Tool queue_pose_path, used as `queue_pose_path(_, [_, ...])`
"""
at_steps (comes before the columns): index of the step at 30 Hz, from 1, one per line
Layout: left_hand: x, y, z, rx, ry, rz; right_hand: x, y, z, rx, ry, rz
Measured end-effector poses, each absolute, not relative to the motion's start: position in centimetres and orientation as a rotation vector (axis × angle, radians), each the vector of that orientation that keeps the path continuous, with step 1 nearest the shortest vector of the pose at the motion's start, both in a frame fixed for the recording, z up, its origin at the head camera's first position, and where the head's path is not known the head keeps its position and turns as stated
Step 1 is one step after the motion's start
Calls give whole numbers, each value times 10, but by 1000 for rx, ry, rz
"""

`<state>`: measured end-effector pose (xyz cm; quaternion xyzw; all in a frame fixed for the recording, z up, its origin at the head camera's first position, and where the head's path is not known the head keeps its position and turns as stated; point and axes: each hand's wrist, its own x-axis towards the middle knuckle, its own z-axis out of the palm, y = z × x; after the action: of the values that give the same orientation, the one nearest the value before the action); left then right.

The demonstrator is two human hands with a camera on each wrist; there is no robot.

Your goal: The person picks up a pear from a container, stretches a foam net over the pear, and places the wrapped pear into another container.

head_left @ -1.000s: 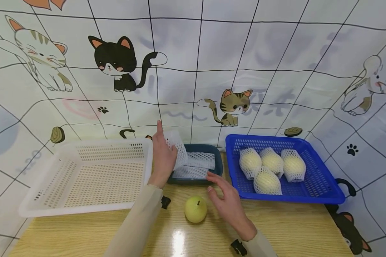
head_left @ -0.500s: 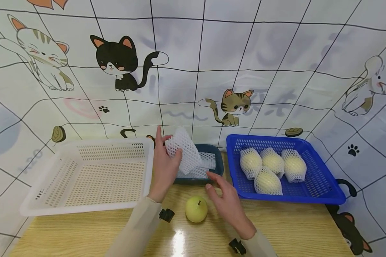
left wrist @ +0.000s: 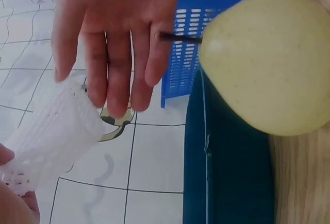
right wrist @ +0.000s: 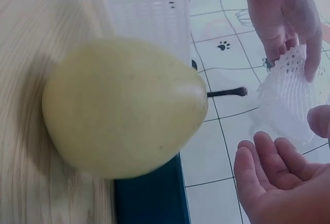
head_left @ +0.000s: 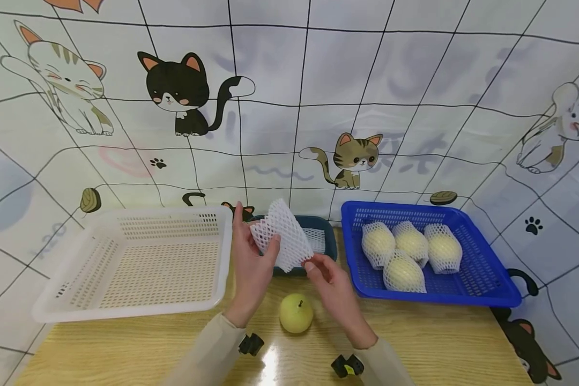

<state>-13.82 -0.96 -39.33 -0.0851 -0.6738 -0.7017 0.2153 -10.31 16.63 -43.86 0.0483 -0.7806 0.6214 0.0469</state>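
My left hand (head_left: 253,268) pinches a white foam net sleeve (head_left: 284,236) between thumb and fingers, holding it tilted above a dark teal tray (head_left: 333,241). At the sleeve's lower right end is my right hand (head_left: 335,292). In the left wrist view its fingers (left wrist: 118,64) are extended, with the thumb tip by the sleeve's open end; firm contact is hard to tell. A yellow-green pear (head_left: 296,313) with a dark stem stands on the table between my forearms. Seen from the right wrist, the pear (right wrist: 124,108) fills much of the foreground.
Flat foam net sleeves (head_left: 316,239) lie in the teal tray. To the right, a blue basket (head_left: 492,273) holds several pears in net sleeves (head_left: 402,272). A white basket (head_left: 159,279) stands left on the wooden table (head_left: 125,348). Cat-patterned sheeting (head_left: 270,118) rises behind.
My left hand has lifted the net sleeve out of the teal tray and brought it right and nearer. The right hand has moved slightly, up to the sleeve's end. The pear stays put.
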Motion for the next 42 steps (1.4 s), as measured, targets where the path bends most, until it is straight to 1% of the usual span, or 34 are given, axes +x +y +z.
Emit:
queue_pose_path(9, [-123, -6, -399, -214, -1856, -1816, -106, 161, -438, 72, -2311, 2034])
queue_pose_path(14, [-117, -6, -402, -261, -1868, -1746, -108, 157, -437, 49, -2211, 2119])
queue_pose_path(22, [-105, -10, -413, -335, -1988, -1679, -111, 154, -435, -17, -2128, 2100])
queue_pose_path(26, [-101, -19, -421, -513, -2022, -1797, -112, 156, -435, -22, -2066, 2131])
queue_pose_path(32, [-103, -40, -433, -953, -1857, -1997, -110, 160, -436, 39, -1918, 2227])
queue_pose_path(34, [-105, -45, -435, -1008, -1773, -2049, -109, 161, -435, 83, -1864, 2278])
queue_pose_path(36, [-107, -47, -435, -957, -1728, -2117, -108, 163, -436, 135, -1818, 2335])
queue_pose_path(38, [-109, -48, -434, -819, -1765, -2135, -107, 165, -436, 207, -1815, 2372])
queue_pose_path(40, [-111, -48, -433, -682, -1870, -2152, -107, 167, -438, 274, -1852, 2407])
queue_pose_path(42, [-112, -47, -432, -618, -2025, -2157, -106, 169, -439, 349, -1907, 2437])
